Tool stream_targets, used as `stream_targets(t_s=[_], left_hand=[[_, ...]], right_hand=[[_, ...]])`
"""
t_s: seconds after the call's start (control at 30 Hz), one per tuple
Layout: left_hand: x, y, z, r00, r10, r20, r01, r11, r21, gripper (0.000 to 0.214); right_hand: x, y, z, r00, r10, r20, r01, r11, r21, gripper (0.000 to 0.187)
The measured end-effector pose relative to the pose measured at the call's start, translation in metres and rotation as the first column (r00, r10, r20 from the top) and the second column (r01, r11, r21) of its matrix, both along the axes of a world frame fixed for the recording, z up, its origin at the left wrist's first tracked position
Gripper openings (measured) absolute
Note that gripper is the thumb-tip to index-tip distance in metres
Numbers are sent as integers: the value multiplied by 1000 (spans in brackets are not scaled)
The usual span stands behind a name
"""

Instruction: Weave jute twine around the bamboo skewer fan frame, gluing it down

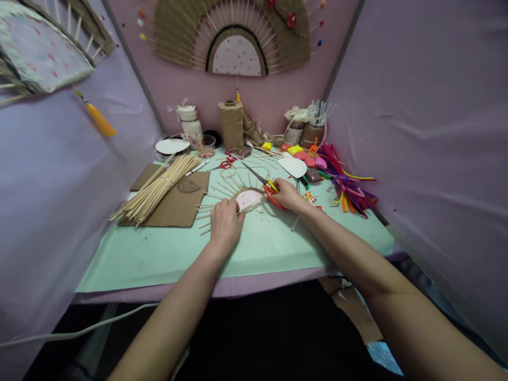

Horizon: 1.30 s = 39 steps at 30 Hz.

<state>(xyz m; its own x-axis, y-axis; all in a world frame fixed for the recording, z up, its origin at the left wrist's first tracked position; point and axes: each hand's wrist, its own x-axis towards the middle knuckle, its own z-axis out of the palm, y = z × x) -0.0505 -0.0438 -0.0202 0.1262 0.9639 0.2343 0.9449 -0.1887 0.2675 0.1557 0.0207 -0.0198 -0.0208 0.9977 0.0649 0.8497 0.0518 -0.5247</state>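
Note:
In the middle of the table lies a half-round fan piece [249, 200], white with pink spots, edged in twine, with thin wooden sticks [226, 185] spreading out from its curve. My left hand [227, 221] is closed over its left end, fingers curled at the edge. My right hand [289, 194] grips a pair of scissors [270, 194] by the orange and yellow handles, at the right end of the piece. Their dark blades point up and left, above the sticks. The fingertips of my left hand are partly hidden.
At left, a bundle of sticks [159, 188] rests on cardboard [178, 211]. Behind stand a twine spool [230, 124], a white bottle [189, 124] and small red scissors [225, 165]. Coloured pipe cleaners [349, 185] and clay packs [304, 157] lie right. Finished fans [238, 55] hang on the walls.

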Motion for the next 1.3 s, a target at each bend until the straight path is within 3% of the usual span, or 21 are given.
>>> stream_targets(t_s=[0.3,0.77,1.17,1.3], left_hand=[[-2,2,-1,999,-5,-52,5,1000,0,13],[-1,4,9,989,-40,-142,36,999,-31,14],[-16,2,16,993,-80,-85,67,988,-142,22],[-11,5,23,993,-76,-89,65,990,-124,29]], right_hand=[[-3,-2,-1,999,24,41,-26,998,48,24],[-4,-8,-13,996,11,92,-23,990,137,20],[-6,-10,-10,998,-8,68,0,994,112,20],[-6,-11,-10,999,-10,51,3,993,119,19]])
